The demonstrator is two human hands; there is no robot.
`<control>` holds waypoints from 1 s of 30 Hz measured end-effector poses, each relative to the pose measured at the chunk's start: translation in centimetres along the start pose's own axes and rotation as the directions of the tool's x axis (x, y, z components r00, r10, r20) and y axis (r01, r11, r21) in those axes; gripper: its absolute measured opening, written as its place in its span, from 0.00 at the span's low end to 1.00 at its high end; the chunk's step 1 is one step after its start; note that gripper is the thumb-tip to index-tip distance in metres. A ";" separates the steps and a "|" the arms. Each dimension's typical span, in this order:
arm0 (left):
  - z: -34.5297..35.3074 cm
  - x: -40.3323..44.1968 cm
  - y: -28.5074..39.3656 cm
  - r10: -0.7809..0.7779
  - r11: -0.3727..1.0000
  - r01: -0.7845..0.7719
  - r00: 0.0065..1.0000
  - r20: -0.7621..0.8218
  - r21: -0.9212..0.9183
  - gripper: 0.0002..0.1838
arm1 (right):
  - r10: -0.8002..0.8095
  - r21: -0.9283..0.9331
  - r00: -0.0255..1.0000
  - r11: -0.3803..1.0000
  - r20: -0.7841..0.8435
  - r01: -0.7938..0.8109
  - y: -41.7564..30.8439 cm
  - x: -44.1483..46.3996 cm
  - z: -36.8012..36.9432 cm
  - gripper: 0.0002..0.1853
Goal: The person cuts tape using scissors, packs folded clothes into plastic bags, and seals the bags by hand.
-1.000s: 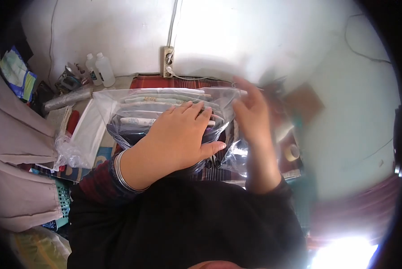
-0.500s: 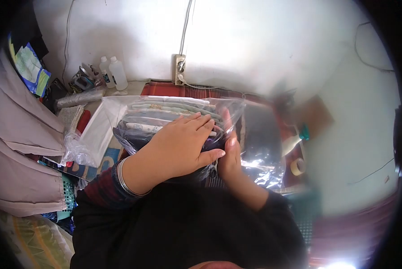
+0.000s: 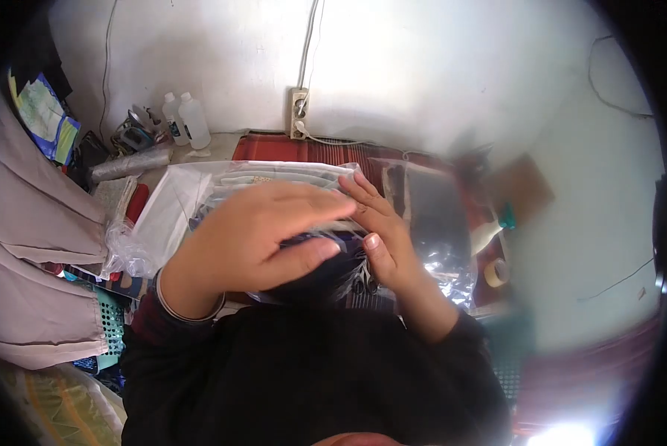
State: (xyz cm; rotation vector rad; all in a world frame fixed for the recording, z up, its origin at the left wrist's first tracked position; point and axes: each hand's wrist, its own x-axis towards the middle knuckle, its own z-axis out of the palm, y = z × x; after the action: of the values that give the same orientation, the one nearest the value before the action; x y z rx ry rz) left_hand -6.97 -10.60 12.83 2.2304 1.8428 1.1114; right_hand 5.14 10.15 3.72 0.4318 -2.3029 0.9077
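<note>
A clear plastic bag (image 3: 233, 168) holds several folded cloths (image 3: 296, 177), pale ones at the back and a dark one at the front. Over the bag is my left hand (image 3: 263, 238), slightly blurred, its thumb apart from the fingers and nothing in its grasp. My right hand (image 3: 382, 230) lies against the bag's right side with fingers stretched out. A pair of scissors (image 3: 363, 286) shows partly beside my right hand's wrist side. The left hand hides much of the bag.
Two white bottles (image 3: 194, 123) stand by the wall at the back left, near a power strip (image 3: 298, 111). Flat plastic packaging (image 3: 437, 215), a spray bottle (image 3: 490, 234) and a tape roll (image 3: 496, 273) are on the right. Crumpled plastic (image 3: 129, 249) lies left.
My right hand has come in from the right to the bag's side. My left hand has lifted from lying flat on the bag and shifted left. The bag's right edge is drawn inward.
</note>
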 end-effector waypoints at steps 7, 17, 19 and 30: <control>2.8 -0.9 -2.0 -0.070 0.949 0.071 0.997 -0.015 0.309 0.31 | 0.031 -0.067 0.984 0.998 0.175 -0.019 -0.6 0.9 -1.2 0.39; 3.3 -1.9 -1.9 -0.121 0.850 0.108 0.993 -0.009 0.515 0.31 | 0.179 0.265 0.968 0.956 -0.175 -0.129 1.2 3.2 -2.2 0.27; 3.4 -1.9 -1.8 -0.107 0.834 0.106 0.994 -0.029 0.542 0.29 | 0.241 0.109 0.960 0.968 -0.144 -0.227 3.3 5.2 -3.3 0.23; 3.7 -1.9 -2.2 -0.151 0.879 0.153 0.988 -0.040 0.452 0.29 | 0.507 0.078 0.821 0.837 0.264 -0.542 8.2 8.7 -1.6 0.24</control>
State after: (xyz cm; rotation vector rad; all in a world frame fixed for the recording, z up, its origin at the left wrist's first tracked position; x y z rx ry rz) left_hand -6.92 -10.12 8.17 2.2322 2.4403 0.7095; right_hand -4.82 16.47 6.22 -0.0634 -2.6373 1.3661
